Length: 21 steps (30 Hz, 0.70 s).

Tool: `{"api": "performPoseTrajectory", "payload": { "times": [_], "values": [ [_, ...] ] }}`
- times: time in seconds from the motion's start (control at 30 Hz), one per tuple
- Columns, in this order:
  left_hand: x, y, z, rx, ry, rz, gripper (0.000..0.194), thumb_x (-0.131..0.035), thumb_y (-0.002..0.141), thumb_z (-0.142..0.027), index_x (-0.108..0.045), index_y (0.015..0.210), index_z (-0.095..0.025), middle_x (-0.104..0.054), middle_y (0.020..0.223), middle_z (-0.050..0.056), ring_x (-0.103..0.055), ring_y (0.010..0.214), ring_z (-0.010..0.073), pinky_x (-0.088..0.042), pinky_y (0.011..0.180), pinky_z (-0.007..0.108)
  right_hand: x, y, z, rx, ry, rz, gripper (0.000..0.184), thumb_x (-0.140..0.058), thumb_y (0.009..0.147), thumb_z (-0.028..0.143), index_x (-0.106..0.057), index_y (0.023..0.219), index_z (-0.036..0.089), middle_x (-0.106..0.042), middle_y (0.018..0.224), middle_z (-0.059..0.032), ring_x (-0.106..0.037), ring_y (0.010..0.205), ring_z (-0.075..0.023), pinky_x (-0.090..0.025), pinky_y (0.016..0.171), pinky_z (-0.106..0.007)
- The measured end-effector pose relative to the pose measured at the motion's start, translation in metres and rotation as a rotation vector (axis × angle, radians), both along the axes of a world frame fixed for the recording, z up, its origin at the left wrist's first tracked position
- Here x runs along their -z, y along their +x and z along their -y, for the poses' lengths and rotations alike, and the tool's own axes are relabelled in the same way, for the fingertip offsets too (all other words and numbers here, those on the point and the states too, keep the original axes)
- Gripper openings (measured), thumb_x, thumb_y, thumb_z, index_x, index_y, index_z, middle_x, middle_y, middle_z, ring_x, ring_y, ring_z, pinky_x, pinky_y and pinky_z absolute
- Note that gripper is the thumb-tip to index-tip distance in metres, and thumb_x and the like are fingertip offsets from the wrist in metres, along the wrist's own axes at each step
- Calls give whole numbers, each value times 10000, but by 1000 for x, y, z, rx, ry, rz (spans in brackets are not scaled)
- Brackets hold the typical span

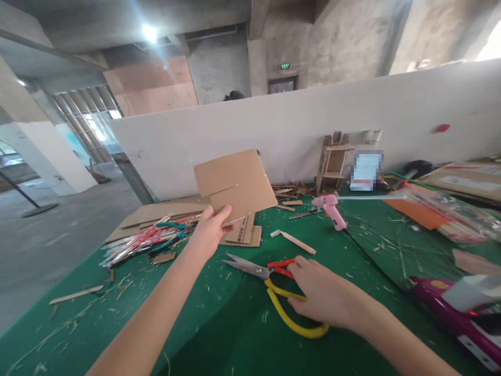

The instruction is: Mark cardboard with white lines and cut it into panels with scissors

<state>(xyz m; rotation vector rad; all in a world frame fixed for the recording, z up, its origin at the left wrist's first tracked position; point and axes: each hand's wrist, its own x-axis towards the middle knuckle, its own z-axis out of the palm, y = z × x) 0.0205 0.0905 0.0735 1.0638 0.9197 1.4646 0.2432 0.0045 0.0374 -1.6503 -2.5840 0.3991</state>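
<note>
My left hand is raised over the green table and pinches the lower corner of a brown cardboard sheet, which has a cut running in from its left edge. My right hand rests on the table, fingers curled over the red and yellow handles of a pair of shears. The shears lie flat with their metal blades pointing left. Smaller cardboard pieces lie just beyond the left hand.
A pink glue gun lies behind the shears, with a flat wooden stick nearby. A bundle of red and white sticks lies at the left. A small wooden model stands against the white partition. A purple tool lies at the right edge.
</note>
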Motion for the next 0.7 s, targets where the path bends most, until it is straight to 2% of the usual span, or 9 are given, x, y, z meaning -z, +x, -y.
{"api": "performPoseTrajectory", "payload": {
  "times": [0.1,0.2,0.27,0.33,0.43,0.5,0.57,0.63,0.7],
  "values": [
    [-7,-2,1,-47,29,-9,354,-751,660,-262,-602,975,-199,-614,1137,69,-601,872,176,-503,524,227,-5,-11,5,96,27,93,363,-540,643,160,-609,986,63,-599,979,-201,-604,891,-338,-466,743,-417],
    [-16,-9,0,-97,108,15,366,-750,658,-264,-596,985,-210,-620,1118,57,-607,873,180,-497,533,234,-3,-10,5,192,69,96,355,-542,606,126,-572,958,86,-610,946,-182,-628,816,-330,-454,674,-394],
    [-22,-16,-3,-169,156,56,342,-754,646,-258,-598,947,-218,-630,1088,39,-616,856,174,-495,553,242,2,-3,-1,266,94,6,315,-567,649,204,-544,953,125,-618,912,-148,-629,756,-304,-437,627,-375],
    [-26,-21,-5,-284,172,102,293,-752,642,-247,-594,888,-229,-641,1043,17,-622,806,155,-486,562,243,6,5,-9,365,91,-150,281,-585,712,355,-520,912,169,-612,836,-100,-605,683,-259,-414,570,-344],
    [-28,-23,-7,-364,156,165,268,-743,652,-224,-580,865,-249,-644,1019,-6,-623,750,139,-464,550,239,9,11,-20,378,-22,-546,387,-529,771,582,-493,811,199,-537,693,-20,-523,581,-168,-393,512,-292],
    [-26,-19,-7,-302,141,197,289,-741,652,-213,-580,888,-258,-643,1019,-10,-624,731,138,-460,550,246,9,9,-22,298,-215,-850,462,-448,798,661,-488,810,202,-467,618,30,-455,496,-115,-385,462,-257],
    [-20,-11,-4,-212,126,213,302,-742,652,-210,-584,906,-249,-649,993,-2,-625,714,140,-471,565,261,9,6,-19,235,-384,-1043,493,-411,811,684,-495,840,198,-477,637,37,-447,472,-92,-400,440,-236],
    [-15,0,0,-126,125,221,303,-742,662,-215,-587,922,-236,-653,984,11,-628,729,148,-487,587,275,8,4,-13,227,-435,-1094,511,-417,805,693,-505,855,193,-542,741,2,-506,538,-101,-440,470,-237],
    [-11,9,5,-68,131,231,292,-739,677,-222,-590,928,-225,-654,995,26,-633,770,162,-501,610,284,5,5,-8,215,-413,-1077,519,-407,810,694,-518,886,193,-576,859,-35,-558,658,-133,-482,535,-256]
  ]
}}
